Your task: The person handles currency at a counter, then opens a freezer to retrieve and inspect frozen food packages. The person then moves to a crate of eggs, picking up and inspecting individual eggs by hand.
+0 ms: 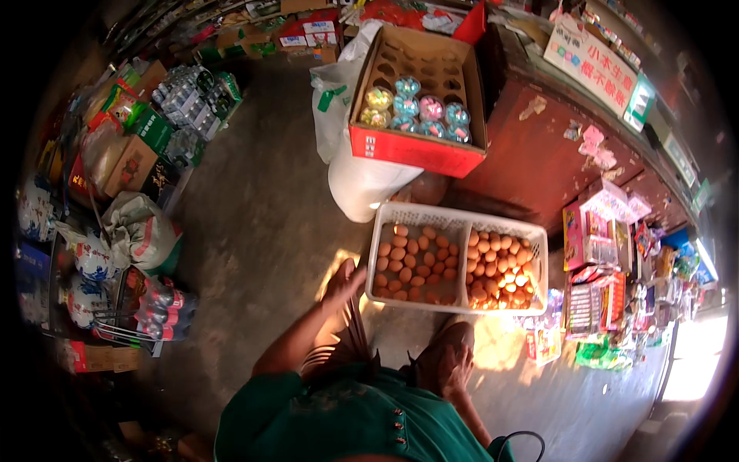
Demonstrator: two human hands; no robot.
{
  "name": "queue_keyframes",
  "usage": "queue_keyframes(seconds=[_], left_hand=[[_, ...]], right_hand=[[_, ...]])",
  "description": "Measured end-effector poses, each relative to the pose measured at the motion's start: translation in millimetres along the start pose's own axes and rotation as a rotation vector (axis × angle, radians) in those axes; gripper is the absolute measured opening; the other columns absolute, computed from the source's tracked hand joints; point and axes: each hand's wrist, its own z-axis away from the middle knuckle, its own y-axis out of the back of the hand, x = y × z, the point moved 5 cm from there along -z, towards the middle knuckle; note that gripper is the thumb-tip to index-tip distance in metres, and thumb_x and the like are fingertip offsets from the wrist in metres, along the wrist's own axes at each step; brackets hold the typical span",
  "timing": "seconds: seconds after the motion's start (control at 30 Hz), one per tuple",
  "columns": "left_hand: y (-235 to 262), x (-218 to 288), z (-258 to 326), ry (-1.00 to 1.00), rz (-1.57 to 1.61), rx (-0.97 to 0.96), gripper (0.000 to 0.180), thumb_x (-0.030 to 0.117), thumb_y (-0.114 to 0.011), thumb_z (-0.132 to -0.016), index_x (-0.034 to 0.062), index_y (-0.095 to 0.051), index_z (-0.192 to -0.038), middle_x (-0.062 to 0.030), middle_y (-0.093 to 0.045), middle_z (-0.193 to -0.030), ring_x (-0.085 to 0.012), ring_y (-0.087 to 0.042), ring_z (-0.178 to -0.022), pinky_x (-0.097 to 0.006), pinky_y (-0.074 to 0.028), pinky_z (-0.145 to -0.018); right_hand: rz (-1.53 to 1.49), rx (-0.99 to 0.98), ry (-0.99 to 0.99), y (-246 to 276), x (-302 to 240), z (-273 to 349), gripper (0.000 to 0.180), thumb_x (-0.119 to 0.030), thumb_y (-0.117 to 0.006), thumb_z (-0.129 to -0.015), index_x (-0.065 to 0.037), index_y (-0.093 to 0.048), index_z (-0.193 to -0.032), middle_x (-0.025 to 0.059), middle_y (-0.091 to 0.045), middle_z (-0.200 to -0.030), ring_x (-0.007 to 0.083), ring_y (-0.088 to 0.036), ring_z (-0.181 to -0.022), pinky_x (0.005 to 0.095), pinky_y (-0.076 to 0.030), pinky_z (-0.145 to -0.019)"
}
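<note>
A white plastic crate [463, 266] stands in front of me, split by a divider into two compartments. Brown eggs [416, 258] lie spread with gaps in the left compartment. More brown eggs [499, 269] are heaped closer together in the right one, partly in bright sunlight. Just outside the crate's left wall is my left hand [343, 285], above my knee, its fingers apart and holding nothing; I cannot tell whether it touches the crate. My right hand [456, 371] rests on my right leg, fingers stretched out and free of any object.
Beyond the crate, a red-sided box [419, 155] with several blue, yellow and pink wrapped balls sits on a white sack [362, 189]. A reddish-brown counter [539, 146] runs along the right, with packaged goods [596, 300] below. Bottles, sacks and cartons [138, 165] line the left.
</note>
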Motion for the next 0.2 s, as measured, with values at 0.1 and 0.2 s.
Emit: queue_keyframes(seconds=[0.1, 0.2], left_hand=[[-11.6, 40.5, -72.3, 0.41, 0.557, 0.015, 0.051, 0.048, -0.056, -0.081, 0.0087, -0.044, -0.112, -0.0024, -0.054, -0.089, -0.0148, -0.051, -0.078, -0.027, -0.041, -0.061], [-33.9, 83.1, -154.0, 0.517, 0.8, -0.129, 0.068, 0.052, -0.058, -0.079, 0.0169, -0.031, -0.129, -0.0049, -0.041, -0.127, -0.0266, -0.044, -0.116, -0.051, -0.039, -0.084]], right_hand=[[-0.112, 0.05, -0.079, 7.6, 2.6, -10.9, 0.035, -0.016, -0.058, -0.075, -0.01, -0.052, -0.109, 0.0208, -0.043, -0.118, 0.0401, -0.041, -0.107, 0.049, -0.037, -0.087], [-0.108, 0.046, -0.115, 17.3, 0.1, -15.5, 0.036, -0.013, -0.059, -0.072, -0.01, -0.053, -0.107, 0.0179, -0.044, -0.119, 0.0378, -0.043, -0.105, 0.0484, -0.039, -0.083]])
